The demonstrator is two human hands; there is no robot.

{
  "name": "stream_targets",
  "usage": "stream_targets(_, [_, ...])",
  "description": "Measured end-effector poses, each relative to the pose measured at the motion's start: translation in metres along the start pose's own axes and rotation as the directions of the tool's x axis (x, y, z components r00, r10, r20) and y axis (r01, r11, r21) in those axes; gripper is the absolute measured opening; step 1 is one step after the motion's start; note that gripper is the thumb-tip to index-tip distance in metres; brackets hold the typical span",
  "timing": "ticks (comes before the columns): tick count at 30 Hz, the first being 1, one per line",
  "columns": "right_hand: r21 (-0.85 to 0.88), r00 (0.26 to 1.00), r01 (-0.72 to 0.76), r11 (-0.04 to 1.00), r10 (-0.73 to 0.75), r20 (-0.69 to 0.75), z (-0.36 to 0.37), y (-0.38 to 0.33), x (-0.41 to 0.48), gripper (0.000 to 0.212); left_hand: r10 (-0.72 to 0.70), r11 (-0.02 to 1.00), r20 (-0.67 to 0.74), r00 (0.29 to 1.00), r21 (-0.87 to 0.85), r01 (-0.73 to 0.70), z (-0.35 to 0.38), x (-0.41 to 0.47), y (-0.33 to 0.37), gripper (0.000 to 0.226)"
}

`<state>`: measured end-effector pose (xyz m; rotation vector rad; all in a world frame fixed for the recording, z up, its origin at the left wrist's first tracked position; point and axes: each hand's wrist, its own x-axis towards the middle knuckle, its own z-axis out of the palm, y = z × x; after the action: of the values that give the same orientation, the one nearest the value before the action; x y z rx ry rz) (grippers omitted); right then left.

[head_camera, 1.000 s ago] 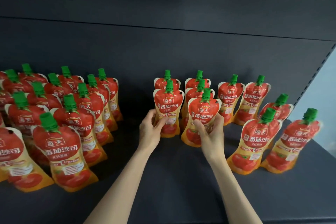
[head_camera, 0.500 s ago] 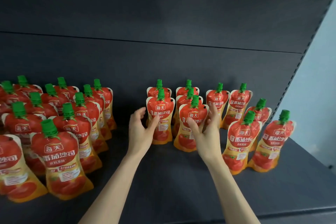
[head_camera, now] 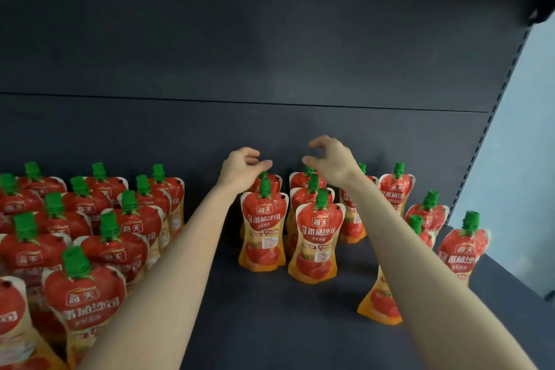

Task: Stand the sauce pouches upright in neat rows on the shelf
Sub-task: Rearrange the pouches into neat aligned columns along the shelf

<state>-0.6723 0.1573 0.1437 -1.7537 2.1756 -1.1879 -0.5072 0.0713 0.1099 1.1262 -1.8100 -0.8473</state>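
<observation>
Head view: empty, loosely curled left hand (head_camera: pixel 240 167) and right hand (head_camera: pixel 332 161) hovered just above sauce pouches (head_camera: pixel 300 182), seemingly to straighten rows.

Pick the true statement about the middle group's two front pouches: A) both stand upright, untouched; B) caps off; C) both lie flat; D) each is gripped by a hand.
A: the left front pouch and right front pouch stand upright, capped, the left hand and right hand raised beyond them.
</observation>
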Motion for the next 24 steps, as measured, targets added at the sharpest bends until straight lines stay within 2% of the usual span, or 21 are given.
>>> stream_targets(4, [-0.057, 0.981, -0.096, 0.994, 0.104, 0.162, 0.004, 0.005, 0.024, 0.046, -0.032, 0.999, 0.067, 0.997, 0.013, 0.031, -0.002, 0.01, -0.004, 0.04])
stream_targets(8, [-0.14, 0.974, -0.125, 0.982, 0.148, 0.172, 0.008, 0.004, 0.035, 0.047, 0.0, 0.999, 0.082, 0.997, 0.054, -0.005, -0.001, 0.012, -0.007, 0.03])
stream_targets(12, [-0.24, 0.964, -0.109, 0.964, 0.162, 0.212, 0.011, 0.002, 0.038, 0.036, 0.038, 0.998, 0.007, 0.999, 0.059, -0.038, -0.005, 0.01, -0.013, 0.024])
stream_targets(19, [-0.174, 0.971, 0.006, 0.985, 0.035, 0.235, 0.02, -0.016, 0.047, 0.017, 0.04, 0.998, -0.151, 0.988, 0.046, -0.033, -0.027, 0.008, -0.031, 0.017])
stream_targets(24, [-0.115, 0.945, 0.087, 0.99, -0.046, 0.324, 0.038, -0.034, 0.046, 0.016, 0.06, 0.991, -0.269, 0.961, 0.135, -0.024, -0.036, 0.005, -0.04, 0.02])
